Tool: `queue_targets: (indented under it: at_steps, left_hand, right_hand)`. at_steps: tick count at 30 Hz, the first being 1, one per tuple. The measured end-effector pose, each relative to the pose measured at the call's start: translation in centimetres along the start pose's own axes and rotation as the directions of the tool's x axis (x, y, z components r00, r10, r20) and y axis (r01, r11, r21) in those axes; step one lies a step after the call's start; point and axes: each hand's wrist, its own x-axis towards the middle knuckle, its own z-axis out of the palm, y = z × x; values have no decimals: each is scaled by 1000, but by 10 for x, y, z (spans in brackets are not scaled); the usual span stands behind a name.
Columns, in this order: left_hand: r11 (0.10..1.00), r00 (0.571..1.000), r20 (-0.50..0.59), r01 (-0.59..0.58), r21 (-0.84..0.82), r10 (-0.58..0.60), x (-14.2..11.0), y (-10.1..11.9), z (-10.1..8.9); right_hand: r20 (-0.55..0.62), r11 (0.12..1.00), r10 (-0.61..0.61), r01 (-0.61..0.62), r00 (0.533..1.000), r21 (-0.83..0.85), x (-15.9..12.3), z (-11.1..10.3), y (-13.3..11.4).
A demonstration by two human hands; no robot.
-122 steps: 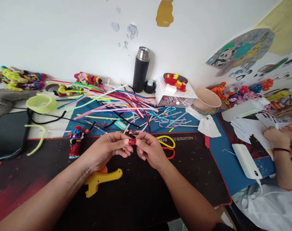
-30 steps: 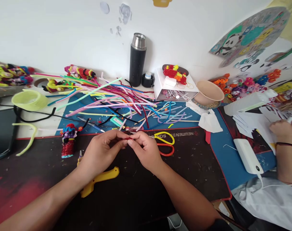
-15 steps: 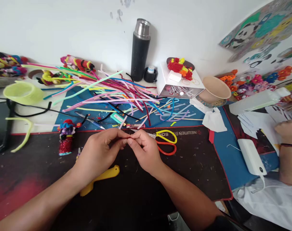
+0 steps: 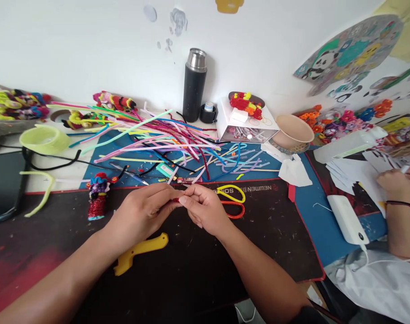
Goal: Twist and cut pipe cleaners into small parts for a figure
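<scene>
Over the dark desk mat my left hand [image 4: 140,209] and my right hand [image 4: 205,209] meet fingertip to fingertip. Both are closed in a pinch on a short red pipe cleaner [image 4: 175,200], mostly hidden by the fingers. Just beyond my right hand lie scissors [image 4: 232,194] with one yellow and one red handle loop, their blades partly covered. A yellow plastic tool [image 4: 142,252] rests below my left hand. To the left stands a small pipe-cleaner doll [image 4: 97,198] with a glittery red body.
Many coloured pipe cleaners [image 4: 157,139] are heaped behind my hands. A black thermos [image 4: 194,90], a white box [image 4: 247,123] and a beige bowl [image 4: 294,130] stand along the wall. At right are a white power bank [image 4: 347,220] and another person's arm [image 4: 399,220].
The view has shifted slightly up and left. My left fingers have folded closer around the red pipe cleaner, and a little more of it shows. At right, the other person's second hand has appeared.
</scene>
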Motion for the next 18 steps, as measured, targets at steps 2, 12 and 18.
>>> queue_targets:
  at_steps: [2,12,18]
  left_hand:
    - [1000,1000,7,-13,18,13,-1,-1,0]
    - [1000,1000,13,-6,21,5,-8,0,-2]
    - [1000,1000,8,-5,0,5,0,1,-5]
  right_hand:
    - [14,1000,14,-13,1000,-16,0,-1,0]
    - [104,998,55,-59,993,38,-3,-4,-4]
    - [85,992,86,-93,993,82,-2,-2,-6]
